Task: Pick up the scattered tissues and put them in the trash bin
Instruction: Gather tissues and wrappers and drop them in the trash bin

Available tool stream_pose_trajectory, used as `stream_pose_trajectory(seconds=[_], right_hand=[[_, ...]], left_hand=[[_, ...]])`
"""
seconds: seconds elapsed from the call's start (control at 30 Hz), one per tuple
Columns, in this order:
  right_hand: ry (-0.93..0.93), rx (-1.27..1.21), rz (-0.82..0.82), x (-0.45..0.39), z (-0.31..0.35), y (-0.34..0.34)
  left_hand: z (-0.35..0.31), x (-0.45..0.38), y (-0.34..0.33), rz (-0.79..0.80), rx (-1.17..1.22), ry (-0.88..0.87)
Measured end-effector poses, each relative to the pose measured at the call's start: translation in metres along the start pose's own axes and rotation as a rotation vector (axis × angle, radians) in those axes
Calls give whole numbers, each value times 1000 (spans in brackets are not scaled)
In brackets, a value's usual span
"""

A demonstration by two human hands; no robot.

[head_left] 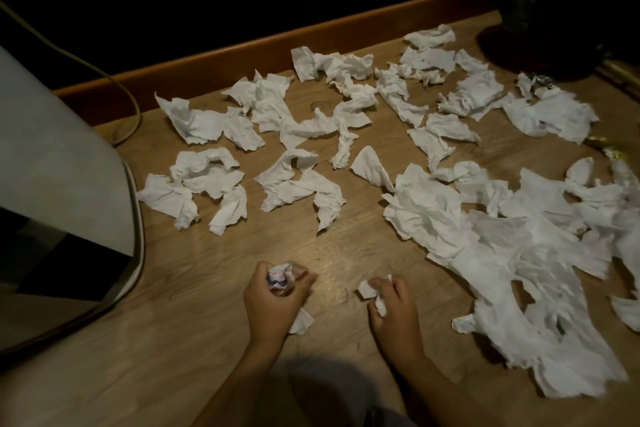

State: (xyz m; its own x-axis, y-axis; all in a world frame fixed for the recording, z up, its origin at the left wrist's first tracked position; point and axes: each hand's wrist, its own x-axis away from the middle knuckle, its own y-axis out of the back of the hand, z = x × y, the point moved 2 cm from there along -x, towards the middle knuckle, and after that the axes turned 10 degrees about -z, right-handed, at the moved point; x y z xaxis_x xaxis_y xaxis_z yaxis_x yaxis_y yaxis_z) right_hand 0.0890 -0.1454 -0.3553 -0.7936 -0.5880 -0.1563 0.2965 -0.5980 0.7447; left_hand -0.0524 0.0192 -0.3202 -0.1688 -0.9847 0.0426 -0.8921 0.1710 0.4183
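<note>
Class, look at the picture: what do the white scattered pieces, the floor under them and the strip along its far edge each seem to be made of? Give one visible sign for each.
Scattered tissues: thin, soft matte paper, since they crumple and tear raggedly.
Floor: wood-look boards or laminate with a faint sheen; grain lines show, but real wood cannot be confirmed.
Skirting strip: smooth orange-brown wood or wood-look trim, slightly glossy.

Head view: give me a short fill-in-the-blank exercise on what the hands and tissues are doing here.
1. The left hand is closed around a crumpled ____.
2. The right hand also grips a tissue, so ____ hands are occupied.
3. The scattered tissues lie on a ____ floor.
4. The densest heap of tissues lies on the person's ____ side.

Missing words: tissue; both; wooden; right
</note>
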Motion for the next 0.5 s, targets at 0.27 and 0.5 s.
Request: stream_pose_trajectory(seconds=[0.27,0.5], right_hand=[[43,7,-94,-13,-4,1],[-168,-236,-190,-70,38,6]], left_hand=[[5,-19,0,-252,8,167],[-31,-49,-3,-225,181,179]])
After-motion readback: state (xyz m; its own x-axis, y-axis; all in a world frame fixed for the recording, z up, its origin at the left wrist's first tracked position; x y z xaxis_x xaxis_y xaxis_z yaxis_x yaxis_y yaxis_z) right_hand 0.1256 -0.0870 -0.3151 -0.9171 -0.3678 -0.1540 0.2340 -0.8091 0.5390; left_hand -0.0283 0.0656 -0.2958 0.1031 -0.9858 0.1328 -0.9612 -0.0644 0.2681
